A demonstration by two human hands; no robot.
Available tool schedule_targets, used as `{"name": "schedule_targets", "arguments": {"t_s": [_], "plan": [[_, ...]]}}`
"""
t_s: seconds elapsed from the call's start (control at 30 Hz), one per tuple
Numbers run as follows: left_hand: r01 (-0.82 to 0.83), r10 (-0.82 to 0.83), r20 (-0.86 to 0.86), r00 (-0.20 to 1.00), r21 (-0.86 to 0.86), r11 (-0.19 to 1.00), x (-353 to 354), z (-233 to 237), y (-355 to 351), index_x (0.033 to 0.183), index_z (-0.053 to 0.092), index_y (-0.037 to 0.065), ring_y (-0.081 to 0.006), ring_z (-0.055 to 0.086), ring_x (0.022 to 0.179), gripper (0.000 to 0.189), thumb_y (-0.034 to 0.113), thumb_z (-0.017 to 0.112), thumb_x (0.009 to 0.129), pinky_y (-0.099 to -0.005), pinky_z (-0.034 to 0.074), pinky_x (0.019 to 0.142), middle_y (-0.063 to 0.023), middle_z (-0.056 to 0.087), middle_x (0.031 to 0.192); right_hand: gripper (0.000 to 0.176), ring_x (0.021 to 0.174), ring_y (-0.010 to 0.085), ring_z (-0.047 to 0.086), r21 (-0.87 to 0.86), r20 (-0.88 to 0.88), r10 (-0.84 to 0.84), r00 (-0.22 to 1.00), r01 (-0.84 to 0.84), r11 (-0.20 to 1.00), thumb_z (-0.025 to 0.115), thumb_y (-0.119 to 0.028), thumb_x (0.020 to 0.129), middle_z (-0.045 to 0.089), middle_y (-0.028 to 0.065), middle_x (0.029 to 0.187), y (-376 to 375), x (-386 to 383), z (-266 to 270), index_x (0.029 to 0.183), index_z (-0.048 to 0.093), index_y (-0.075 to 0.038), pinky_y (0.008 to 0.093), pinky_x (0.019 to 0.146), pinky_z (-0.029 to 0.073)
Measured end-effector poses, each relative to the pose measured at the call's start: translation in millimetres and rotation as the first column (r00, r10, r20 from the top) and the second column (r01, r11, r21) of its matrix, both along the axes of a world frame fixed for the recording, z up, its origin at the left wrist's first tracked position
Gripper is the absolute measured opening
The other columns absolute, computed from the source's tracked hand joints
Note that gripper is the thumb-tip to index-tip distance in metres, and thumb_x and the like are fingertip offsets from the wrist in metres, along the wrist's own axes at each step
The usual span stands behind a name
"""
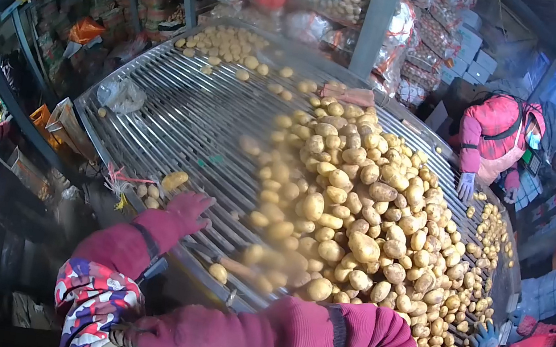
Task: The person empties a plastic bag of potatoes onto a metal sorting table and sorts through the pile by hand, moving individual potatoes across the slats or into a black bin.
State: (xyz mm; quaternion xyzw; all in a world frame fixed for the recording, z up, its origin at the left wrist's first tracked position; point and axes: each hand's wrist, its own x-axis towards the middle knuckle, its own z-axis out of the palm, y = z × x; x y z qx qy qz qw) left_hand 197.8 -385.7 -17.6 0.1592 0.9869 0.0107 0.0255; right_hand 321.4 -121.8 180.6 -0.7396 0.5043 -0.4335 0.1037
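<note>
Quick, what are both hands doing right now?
Left hand: open, flat on the roller table edge, holding nothing.
Right hand: at the left sleeve; grip cannot be told.

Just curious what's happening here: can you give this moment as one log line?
left hand: gloved, open on roller table edge | right hand: at left sleeve, grip unclear | potatoes: heaped on table
</note>
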Motion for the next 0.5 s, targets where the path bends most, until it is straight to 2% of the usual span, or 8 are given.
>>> {"name": "schedule_targets", "arguments": {"t_s": [0.1, 0.27, 0.37, 0.5], "plan": [[-0.012, 0.012, -0.004, 1.0, -0.012, 1.0, -2, -4, 0, 0.145, 0.051, 0.014, -0.031, 0.055, 0.123, 0.067, 0.047, 0.067, 0.089, -0.0448, 0.044, 0.104, -0.0102, 0.057, 0.137, 0.06, 0.084, 0.0373, 0.068, -0.025, -0.082, -0.058, 0.995, 0.056, 0.998, 0.063, -0.012, 0.086, 0.065, 0.019, 0.114, 6, 5, 0, 0.143, 0.047, -0.002, 0.0442, 0.071, 0.056], [-0.015, 0.021, -0.113, 0.993, 0.057, 0.998, 2, -13, -5, 0.145, 0.051, 0.013, -0.0324, 0.056, 0.123, 0.065, 0.046, 0.065, 0.091, -0.0464, 0.044, 0.104, -0.012, 0.058, 0.137, 0.056, 0.085, 0.0377, 0.068, -0.025, -0.084, -0.044, 0.995, 0.042, 0.999, 0.065, -0.012, 0.087, 0.065, 0.0194, 0.113, 2, 13, -2, 0.14, 0.05, -0.001, 0.0444, 0.072, 0.056], [-0.013, 0.017, -0.077, 0.997, 0.046, 0.999, -1, -13, -7, 0.145, 0.051, 0.012, -0.0333, 0.056, 0.123, 0.064, 0.044, 0.064, 0.091, -0.0471, 0.045, 0.104, -0.0127, 0.059, 0.137, 0.054, 0.086, 0.0379, 0.068, -0.01, -0.06, -0.024, 0.998, 0.024, 1.0, 0.065, -0.012, 0.087, 0.066, 0.0195, 0.112, 2, 11, -2, 0.139, 0.052, -0.001, 0.0444, 0.072, 0.056], [-0.119, 0.119, 0.0, 0.993, 0.041, 0.992, -2, -3, 0, 0.143, 0.051, 0.011, -0.0328, 0.056, 0.123, 0.063, 0.042, 0.065, 0.091, -0.0469, 0.045, 0.103, -0.0126, 0.059, 0.135, 0.051, 0.087, 0.0382, 0.068, 0.021, -0.012, 0.009, 1.0, -0.009, 1.0, 0.066, -0.012, 0.088, 0.066, 0.0198, 0.111, 6, 12, -1, 0.136, 0.054, 0.0, 0.0445, 0.073, 0.056]]}}
